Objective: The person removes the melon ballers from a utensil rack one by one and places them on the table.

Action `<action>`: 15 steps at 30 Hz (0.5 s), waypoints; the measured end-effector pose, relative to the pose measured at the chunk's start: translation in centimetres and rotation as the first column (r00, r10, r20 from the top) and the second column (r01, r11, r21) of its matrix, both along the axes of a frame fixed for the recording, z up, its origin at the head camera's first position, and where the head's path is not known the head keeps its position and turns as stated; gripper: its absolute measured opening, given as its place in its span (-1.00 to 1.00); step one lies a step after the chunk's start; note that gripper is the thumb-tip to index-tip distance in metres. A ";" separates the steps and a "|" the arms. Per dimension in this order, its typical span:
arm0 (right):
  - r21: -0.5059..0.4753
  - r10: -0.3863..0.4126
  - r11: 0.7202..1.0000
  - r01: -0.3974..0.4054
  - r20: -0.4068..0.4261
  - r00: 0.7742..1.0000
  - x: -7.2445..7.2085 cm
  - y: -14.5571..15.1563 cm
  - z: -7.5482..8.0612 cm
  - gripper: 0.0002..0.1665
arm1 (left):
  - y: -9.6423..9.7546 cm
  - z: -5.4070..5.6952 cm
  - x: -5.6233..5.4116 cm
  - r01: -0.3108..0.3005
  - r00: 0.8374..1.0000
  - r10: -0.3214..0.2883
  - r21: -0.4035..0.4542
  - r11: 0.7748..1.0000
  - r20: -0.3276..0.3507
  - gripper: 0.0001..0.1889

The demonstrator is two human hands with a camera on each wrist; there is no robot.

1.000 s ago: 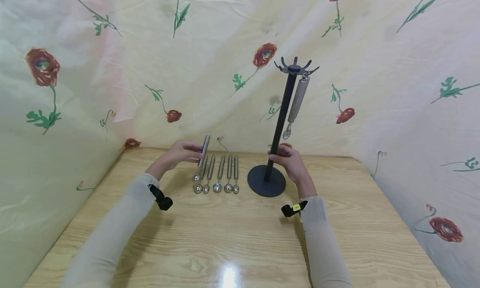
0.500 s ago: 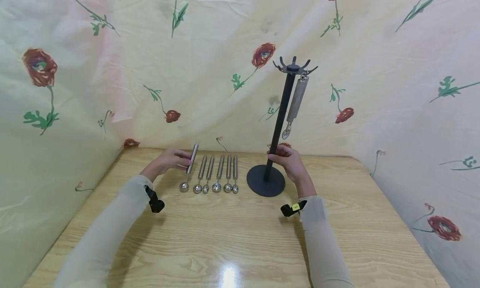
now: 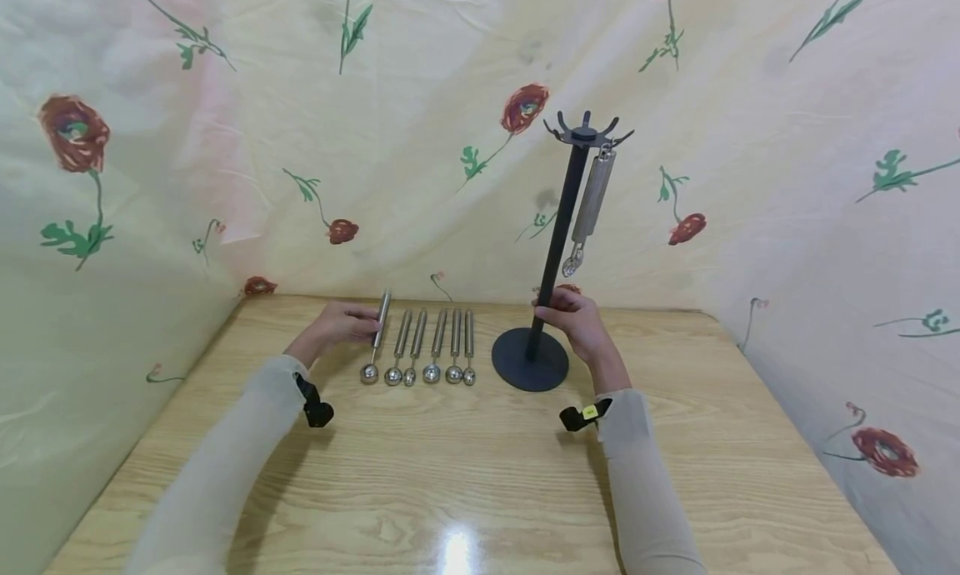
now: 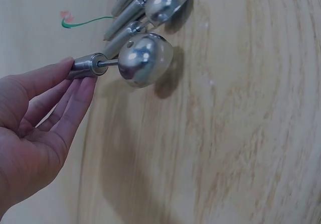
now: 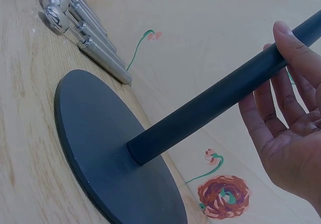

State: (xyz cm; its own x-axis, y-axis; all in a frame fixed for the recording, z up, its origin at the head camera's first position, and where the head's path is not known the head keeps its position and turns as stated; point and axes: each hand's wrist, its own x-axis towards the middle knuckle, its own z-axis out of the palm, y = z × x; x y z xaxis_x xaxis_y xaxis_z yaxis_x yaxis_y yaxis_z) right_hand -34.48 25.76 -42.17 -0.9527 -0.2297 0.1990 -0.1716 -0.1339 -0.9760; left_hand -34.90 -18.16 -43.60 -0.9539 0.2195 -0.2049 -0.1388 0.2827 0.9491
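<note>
At the left end of a row, my left hand (image 3: 341, 322) pinches the handle of a metal melon baller (image 3: 381, 317) between thumb and fingertips. Its round scoop (image 4: 145, 61) points toward me, close over the table, and the handle end is tilted up. Several similar melon ballers (image 3: 438, 333) lie side by side to its right, with larger and smaller scoops. My right hand (image 3: 579, 321) holds the lower part of a black stand's pole (image 5: 215, 101), thumb on one side and fingers on the other. One melon baller (image 3: 594, 196) hangs from a hook on the stand's top.
The stand's round black base (image 3: 525, 375) sits on the wooden table (image 3: 420, 475), right of the row. Its crown of hooks (image 3: 585, 133) rises well above the table. A flower-patterned cloth (image 3: 420, 142) encloses the back and sides.
My left hand has carried the melon baller left and down, from over the row's left end to beside it. My right hand stays on the stand's pole.
</note>
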 end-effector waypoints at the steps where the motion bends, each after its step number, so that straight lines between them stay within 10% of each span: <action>1: 0.003 0.000 1.000 0.000 0.002 1.000 0.0 0.0 0.0 -0.60 | 0.1 -0.1 0.0 -0.003 1.000 0.003 0.004 1.000 0.001 -0.54; 15: 0.000 -0.010 1.000 0.010 0.046 0.999 0.1 0.1 0.2 -0.75 | 0.4 -0.9 -0.2 -0.028 0.999 0.029 -0.017 0.999 0.038 -0.55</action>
State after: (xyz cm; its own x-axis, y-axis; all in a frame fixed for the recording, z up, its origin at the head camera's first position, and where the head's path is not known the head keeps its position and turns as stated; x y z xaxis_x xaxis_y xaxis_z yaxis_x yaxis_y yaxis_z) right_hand -34.40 25.89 -41.94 -0.9631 -0.2200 0.1552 -0.1280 -0.1331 -0.9828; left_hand -35.08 -17.72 -44.52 -0.9510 0.1885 -0.2451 -0.1835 0.2939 0.9381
